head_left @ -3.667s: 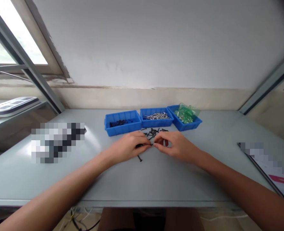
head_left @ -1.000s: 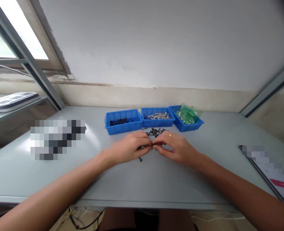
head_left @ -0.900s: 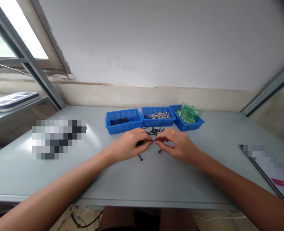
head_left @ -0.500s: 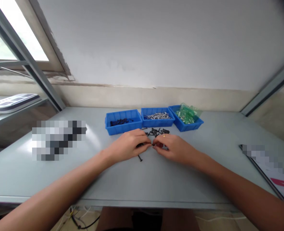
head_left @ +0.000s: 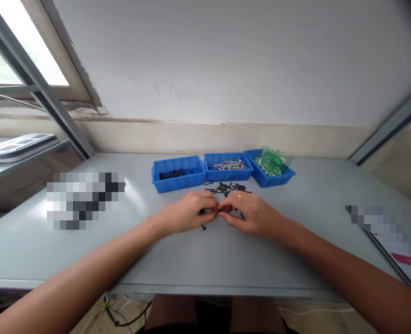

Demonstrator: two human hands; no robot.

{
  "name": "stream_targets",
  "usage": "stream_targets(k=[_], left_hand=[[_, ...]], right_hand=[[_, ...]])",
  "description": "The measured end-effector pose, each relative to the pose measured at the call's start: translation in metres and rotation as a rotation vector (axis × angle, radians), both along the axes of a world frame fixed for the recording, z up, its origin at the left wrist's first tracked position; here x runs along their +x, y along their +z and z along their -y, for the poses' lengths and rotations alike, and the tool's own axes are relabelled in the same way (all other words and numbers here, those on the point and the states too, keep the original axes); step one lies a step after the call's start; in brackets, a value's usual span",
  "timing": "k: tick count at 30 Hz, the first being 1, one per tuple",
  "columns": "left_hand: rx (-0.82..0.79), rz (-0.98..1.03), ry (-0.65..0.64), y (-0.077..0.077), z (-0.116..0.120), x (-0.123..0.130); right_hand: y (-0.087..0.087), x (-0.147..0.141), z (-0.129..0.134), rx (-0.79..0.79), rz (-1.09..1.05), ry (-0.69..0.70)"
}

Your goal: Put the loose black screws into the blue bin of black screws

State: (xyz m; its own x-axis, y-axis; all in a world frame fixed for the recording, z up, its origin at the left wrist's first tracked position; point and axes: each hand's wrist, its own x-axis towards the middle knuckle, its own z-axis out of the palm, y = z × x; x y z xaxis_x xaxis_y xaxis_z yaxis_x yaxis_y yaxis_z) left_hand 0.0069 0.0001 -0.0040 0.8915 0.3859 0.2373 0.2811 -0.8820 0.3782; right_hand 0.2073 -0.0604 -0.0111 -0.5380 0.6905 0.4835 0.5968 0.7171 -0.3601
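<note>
Two hands meet at the middle of the grey table (head_left: 198, 260), fingertips together. Against the picture half a second earlier they sit slightly closer to one another and a little nearer the body; the loose pile behind them is unchanged.

Left hand (head_left: 186, 214): fingers curled, thumb and forefinger pinched on a small dark screw (head_left: 212, 210); more dark pieces seem tucked under the palm, though this cannot be told for sure.

Right hand (head_left: 250, 213): fingers curled, tips pinched at the same screw from the other side; a gold ring (head_left: 239, 196) shows on one finger.

One black screw (head_left: 203, 227) lies alone on the table just in front of the left hand. Another (head_left: 242, 215) shows beside the right hand's fingers.

Loose black screws (head_left: 226, 188), a small scatter, lie just beyond the hands, between them and the bins.

Three blue bins stand in a row behind the scatter, touching or nearly so: left bin (head_left: 178, 173) with black screws, middle bin (head_left: 228, 167) with silver screws, right bin (head_left: 273, 168) with green plastic pieces.

Far left: a window frame (head_left: 34, 88) with daylight. Behind the table: a plain white wall (head_left: 226, 60).
</note>
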Motion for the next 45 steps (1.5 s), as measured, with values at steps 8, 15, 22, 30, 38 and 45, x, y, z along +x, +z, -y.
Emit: stream_targets(k=[8, 15, 22, 30, 38, 45], left_hand=[[0.028, 0.019, 0.03, 0.003, 0.0, -0.001], [0.085, 0.054, 0.075, 0.004, -0.003, -0.004], [0.098, 0.063, 0.098, 0.005, -0.001, -0.005], [0.034, 0.032, 0.069, 0.006, -0.003, -0.003], [-0.127, 0.073, 0.029, 0.005, 0.003, 0.002], [-0.099, 0.149, 0.061, 0.008, 0.003, 0.0]], right_hand=[[0.003, 0.004, -0.002, -0.036, -0.017, -0.046], [0.004, 0.004, -0.006, -0.171, 0.144, -0.122], [0.0, 0.004, -0.009, -0.143, 0.185, -0.103], [0.0, 0.007, -0.008, -0.036, 0.079, -0.106], [0.002, 0.001, -0.001, 0.008, -0.06, -0.011], [0.002, 0.005, -0.005, 0.119, -0.087, -0.065]])
